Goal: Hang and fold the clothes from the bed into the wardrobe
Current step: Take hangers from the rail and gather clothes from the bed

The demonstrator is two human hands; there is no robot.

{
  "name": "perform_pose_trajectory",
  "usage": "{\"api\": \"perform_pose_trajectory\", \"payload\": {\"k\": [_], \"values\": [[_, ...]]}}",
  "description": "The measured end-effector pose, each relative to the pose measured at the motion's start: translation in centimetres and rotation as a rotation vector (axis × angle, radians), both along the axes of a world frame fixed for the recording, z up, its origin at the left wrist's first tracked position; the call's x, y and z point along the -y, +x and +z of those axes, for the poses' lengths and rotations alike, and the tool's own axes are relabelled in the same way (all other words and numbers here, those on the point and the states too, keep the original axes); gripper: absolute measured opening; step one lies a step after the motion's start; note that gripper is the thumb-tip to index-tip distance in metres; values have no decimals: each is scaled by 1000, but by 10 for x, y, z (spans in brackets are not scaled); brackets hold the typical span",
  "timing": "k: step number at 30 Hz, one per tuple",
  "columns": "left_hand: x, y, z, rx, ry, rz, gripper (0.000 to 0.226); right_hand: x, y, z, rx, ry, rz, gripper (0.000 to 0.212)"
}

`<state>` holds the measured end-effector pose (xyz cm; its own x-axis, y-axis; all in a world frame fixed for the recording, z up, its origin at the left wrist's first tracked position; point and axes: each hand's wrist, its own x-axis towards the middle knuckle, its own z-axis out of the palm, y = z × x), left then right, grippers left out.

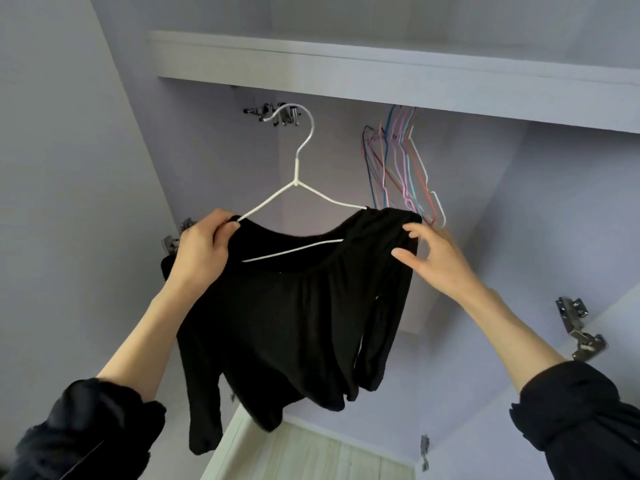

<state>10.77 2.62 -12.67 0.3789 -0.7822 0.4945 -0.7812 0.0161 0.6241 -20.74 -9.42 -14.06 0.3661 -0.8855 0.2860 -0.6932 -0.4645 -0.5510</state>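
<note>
Inside the open wardrobe, raised toward its upper shelf, the left hand [202,249] pinches the left shoulder end of a white wire hanger [300,188] together with the neckline of a black top [287,323], thumb and fingers curled round wire and cloth. The right hand [438,256] is at the other shoulder, its fingers spread and only lightly bent, fingertips [398,252] touching the bunched black fabric there; it looks slightly blurred, and whether it truly grips the cloth cannot be told. The top is threaded on the hanger: the hanger's bottom bar shows through the wide neck opening, the right arm of the wire vanishes under the fabric, and the body and sleeves hang down loose between the two forearms. Both forearms are bare, with dark sleeves [90,427] pushed up near the elbows. The hanger's hook points up near a metal fitting [273,114] on the wardrobe's back wall, just under the shelf [346,71]; whether the hook rests on anything cannot be told. To the right, a bunch of coloured wire hangers [401,168] hangs under the same shelf, just behind the right hand. Metal door hinges [576,327] show on the side panels, and a pale wooden surface [304,452] lies below.
</note>
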Motion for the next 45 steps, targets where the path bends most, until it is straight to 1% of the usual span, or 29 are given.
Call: {"api": "perform_pose_trajectory", "payload": {"k": [1, 2, 4, 6, 8, 10, 11, 12, 14, 15, 18, 21, 23, 25, 26, 27, 29, 32, 36, 38, 40, 42, 43, 45], "values": [[1, -3, 3, -4, -6, -23, 14, -1, 3, 2, -38, -80, -18, 48], [2, -4, 5, -8, -10, -41, 12, -2, 5, 4, -64, -163, -46, 52], [5, -5, 7, -21, -6, -53, 11, -2, 8, 6, -105, -324, -124, 51], [7, -6, 9, -36, 9, -66, 12, -3, 6, 8, -96, -445, -225, 45], [8, -7, 7, -46, 36, -95, 13, -6, 4, 10, -111, -518, -289, 46], [9, -9, 3, -49, 82, -146, 13, -9, 2, 12, -211, -509, -271, 48], [11, -13, 1, -47, 100, -176, 13, -13, -1, 14, -252, -458, -242, 45], [13, -16, -1, -45, 112, -190, 13, -15, -3, 14, -271, -374, -205, 38], [19, -28, -6, -56, 133, -206, 11, -23, -16, 11, -277, -187, -156, 23], [22, -32, -10, -58, 160, -204, 10, -25, -21, 7, -279, -96, -136, 19], [33, -50, -33, -53, 336, -248, 15, -37, -47, -10, -270, 98, -135, 13], [42, -70, -61, -46, 471, -297, 20, -47, -70, -27, -222, 227, -213, 3], [49, -83, -72, -39, 512, -290, 21, -54, -82, -26, -251, 373, -232, 4], [58, -98, -75, -33, 519, -294, 19, -61, -94, -20, -259, 557, -225, 15], [63, -106, -74, -29, 520, -306, 17, -65, -101, -15, -222, 639, -227, 18], [67, -116, -73, -17, 528, -326, 16, -70, -109, -12, -157, 698, -233, 15], [72, -131, -72, -6, 548, -353, 17, -77, -120, -7, -39, 742, -242, 3], [79, -156, -70, 9, 546, -421, 22, -84, -138, -2, 47, 718, -312, 10], [88, -182, -52, 103, 426, -522, 27, -88, -157, -4, 63, 663, -494, 19], [93, -190, -39, 145, 308, -550, 28, -85, -163, -13, 131, 627, -615, 30], [97, -195, -20, 180, 137, -571, 29, -80, -163, -23, 204, 586, -709, 33], [103, -198, -1, 272, -70, -584, 31, -71, -156, -31, 267, 537, -766, 29], [106, -199, 8, 339, -163, -577, 32, -67, -152, -32, 285, 503, -796, 24], [113, -202, 31, 473, -286, -536, 39, -55, -141, -30, 302, 410, -856, 11]]}}
